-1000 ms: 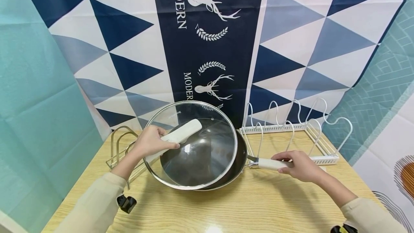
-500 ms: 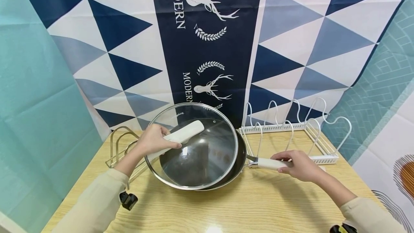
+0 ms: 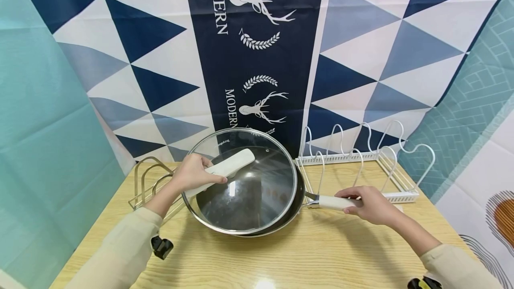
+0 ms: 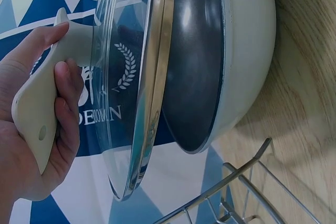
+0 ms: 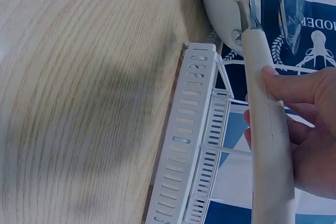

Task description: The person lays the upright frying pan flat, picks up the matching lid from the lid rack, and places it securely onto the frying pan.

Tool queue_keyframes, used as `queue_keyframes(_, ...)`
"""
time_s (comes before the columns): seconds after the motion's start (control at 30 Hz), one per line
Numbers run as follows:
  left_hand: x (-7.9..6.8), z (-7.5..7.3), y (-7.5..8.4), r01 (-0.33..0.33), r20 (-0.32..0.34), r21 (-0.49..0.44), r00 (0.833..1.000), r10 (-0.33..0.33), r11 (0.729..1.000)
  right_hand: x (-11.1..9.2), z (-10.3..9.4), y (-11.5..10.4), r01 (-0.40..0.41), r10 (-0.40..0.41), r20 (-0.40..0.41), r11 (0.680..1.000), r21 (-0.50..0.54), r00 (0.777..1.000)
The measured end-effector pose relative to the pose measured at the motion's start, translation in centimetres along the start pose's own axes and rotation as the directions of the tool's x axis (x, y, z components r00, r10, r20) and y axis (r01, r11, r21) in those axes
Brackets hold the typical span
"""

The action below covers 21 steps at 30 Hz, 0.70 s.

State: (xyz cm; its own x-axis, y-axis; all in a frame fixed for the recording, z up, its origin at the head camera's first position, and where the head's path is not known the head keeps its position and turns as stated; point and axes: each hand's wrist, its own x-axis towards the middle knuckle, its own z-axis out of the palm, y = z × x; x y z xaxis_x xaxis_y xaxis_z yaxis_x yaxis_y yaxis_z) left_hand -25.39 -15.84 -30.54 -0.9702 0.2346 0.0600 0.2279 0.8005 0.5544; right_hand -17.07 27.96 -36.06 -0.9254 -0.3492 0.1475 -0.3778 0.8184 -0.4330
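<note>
My left hand [image 3: 195, 174] grips the long cream handle [image 3: 238, 162] of a round glass lid [image 3: 269, 191] with a metal rim. In the left wrist view the fingers curl round that handle, and a gap shows between the lid and a frying pan [image 4: 251, 51]. The pan is cream outside and dark inside; its far-right inner wall [image 3: 299, 194] shows past the lid in the head view. On the right, my right hand [image 3: 371, 205] holds the pan's cream handle [image 5: 268, 129], thumb on one side and fingertips on the other. The pan sits close over the table, left of a white rack.
The white wire rack [image 3: 401, 197] with wavy dividers stands behind the pan's handle at the back right. A smaller metal rack [image 3: 137, 197] is at the left, partly behind my left forearm. A patterned cloth [image 3: 257, 57] hangs behind the wooden table [image 3: 257, 258].
The left hand has shifted very slightly right and down with the lid, whose tilt differs a little. My right hand and the pan stay nearly still.
</note>
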Motion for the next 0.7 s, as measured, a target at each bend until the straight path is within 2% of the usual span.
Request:
queue_keyframes(0.2, 0.24, 0.37, -0.21, -0.014, 0.011, -0.008, 1.000, 0.014, 1.000, 0.06, 0.06, -0.03, 0.014, -0.014, -0.015, 1.000, -0.020, 1.000)
queue_keyframes(0.43, 0.39, 0.59, -0.18, -0.025, 0.006, -0.017, 1.000, 0.025, 1.000, 0.05, 0.48, 0.30, 0.083, -0.092, -0.078, 0.990, -0.115, 0.993)
queue_keyframes(0.7, 0.61, 0.96, -0.45, -0.013, 0.034, -0.025, 0.999, 0.014, 1.000, 0.21, 0.58, 0.58, 0.109, -0.119, -0.071, 0.986, -0.127, 0.990)
